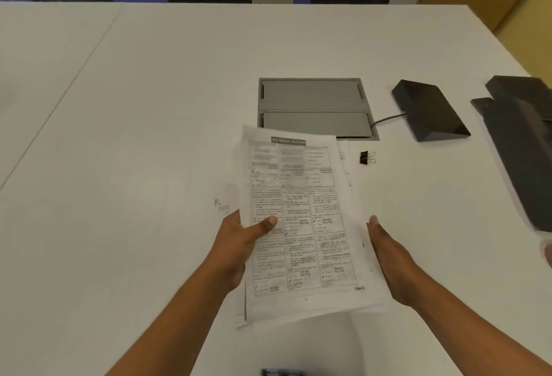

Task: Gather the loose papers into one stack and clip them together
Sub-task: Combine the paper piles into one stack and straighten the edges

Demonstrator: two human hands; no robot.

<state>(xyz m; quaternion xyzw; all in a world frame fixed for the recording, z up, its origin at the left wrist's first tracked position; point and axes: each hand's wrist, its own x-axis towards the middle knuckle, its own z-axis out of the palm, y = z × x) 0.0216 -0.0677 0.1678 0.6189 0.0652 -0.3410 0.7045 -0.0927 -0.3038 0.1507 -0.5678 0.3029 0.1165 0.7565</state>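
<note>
A stack of printed papers is held above the white table, its top sheet covered in boxed text. My left hand grips the stack's left edge, thumb on top. My right hand lies flat against the stack's right edge, fingers straight. More sheets peek out beneath: one at the left and one at the upper right. A small black binder clip lies on the table to the right of the stack's top corner, apart from the papers.
A grey recessed cable box sits just beyond the papers. A black wedge-shaped device with a cable lies to the right, and a larger black object lies at the right edge. Something blue shows at the bottom edge.
</note>
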